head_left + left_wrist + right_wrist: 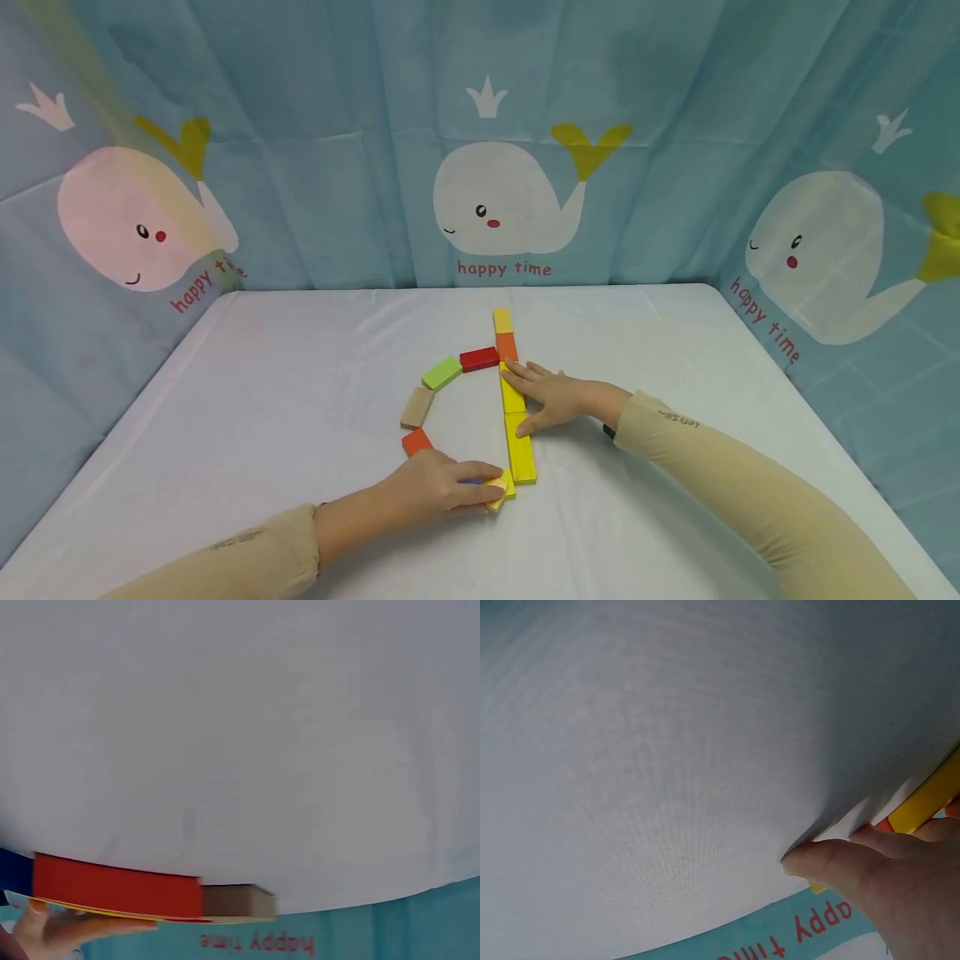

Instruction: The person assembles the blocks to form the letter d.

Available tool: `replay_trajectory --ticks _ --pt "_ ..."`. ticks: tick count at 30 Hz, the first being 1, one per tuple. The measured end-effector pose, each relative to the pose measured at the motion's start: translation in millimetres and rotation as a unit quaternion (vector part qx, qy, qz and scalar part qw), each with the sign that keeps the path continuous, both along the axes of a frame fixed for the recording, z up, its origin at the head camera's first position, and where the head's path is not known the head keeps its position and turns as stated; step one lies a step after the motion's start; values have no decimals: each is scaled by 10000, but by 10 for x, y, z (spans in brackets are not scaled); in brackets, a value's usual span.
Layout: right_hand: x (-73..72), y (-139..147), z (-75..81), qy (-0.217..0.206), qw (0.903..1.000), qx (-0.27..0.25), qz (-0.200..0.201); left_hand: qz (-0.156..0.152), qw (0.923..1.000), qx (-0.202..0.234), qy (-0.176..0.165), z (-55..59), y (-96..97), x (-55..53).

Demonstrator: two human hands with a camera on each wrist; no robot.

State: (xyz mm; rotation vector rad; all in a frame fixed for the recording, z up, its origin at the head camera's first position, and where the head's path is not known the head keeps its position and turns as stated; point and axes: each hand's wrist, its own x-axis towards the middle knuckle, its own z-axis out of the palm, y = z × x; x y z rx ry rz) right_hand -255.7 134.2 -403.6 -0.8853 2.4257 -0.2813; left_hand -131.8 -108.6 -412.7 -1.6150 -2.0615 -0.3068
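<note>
In the head view my left hand [431, 492] pinches a pale yellow block [497, 502] at the lower end of a ring of blocks. A blue block [472, 481] shows in part under its fingers, and a yellow block [510, 486] lies just beside. My right hand [561, 396] spreads straight fingers over the straight row, fingertips on the upper yellow block [512, 390] and thumb at the lower yellow block [522, 450]. From the right wrist, the right hand [885, 874] reaches along a yellow block [930, 795].
An orange block [507, 347] and a small yellow block [502, 321] top the row. Dark red [480, 359], green [442, 373], tan [417, 407] and orange-red [417, 442] blocks curve around the left. A whale-print curtain [322, 208] stands behind the white table [300, 375].
</note>
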Motion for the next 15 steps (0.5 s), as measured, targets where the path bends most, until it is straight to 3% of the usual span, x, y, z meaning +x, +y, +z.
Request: replay_trajectory --ticks 8,13,15 --pt "-1 31 9 -69 9999 -97 33 -57 9991 -426 -36 -44 357 69" --pt "-3 22 4 -66 9999 -84 -1 139 9916 -1061 -731 -34 454 130" --pt "-4 10 -1 -46 10000 -64 -3 200 9895 -1169 -821 -19 434 148"
